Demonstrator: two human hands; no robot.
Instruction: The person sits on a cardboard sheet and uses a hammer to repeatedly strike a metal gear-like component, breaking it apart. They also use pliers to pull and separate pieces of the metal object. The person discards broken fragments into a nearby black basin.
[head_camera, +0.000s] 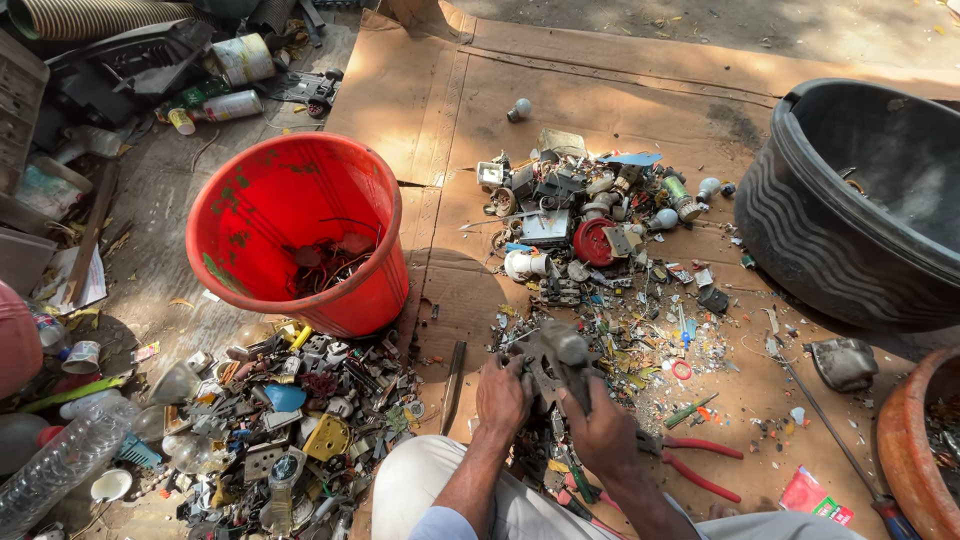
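Both hands grasp one grey metal part (556, 356) over the cardboard (640, 100): left hand (503, 397) at its side, right hand (601, 430) below (red pliers (700, 462) just beside). Farther, red bucket (300, 235) and black tub (860, 200).

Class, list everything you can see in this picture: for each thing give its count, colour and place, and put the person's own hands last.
bucket: one, red, left of centre, wires inside
tub: one, black, right edge
pot: one, orange-brown, bottom right corner
cardboard sheet: one, brown, under the scrap
scrap pile: one, mixed colours, centre of cardboard
parts heap: one, mixed colours, below bucket
pliers: one, red handles, right of the hands
plastic bottle: one, clear, bottom left
metal part: one, grey, held in both hands
left hand: gripping the metal part
right hand: gripping the metal part
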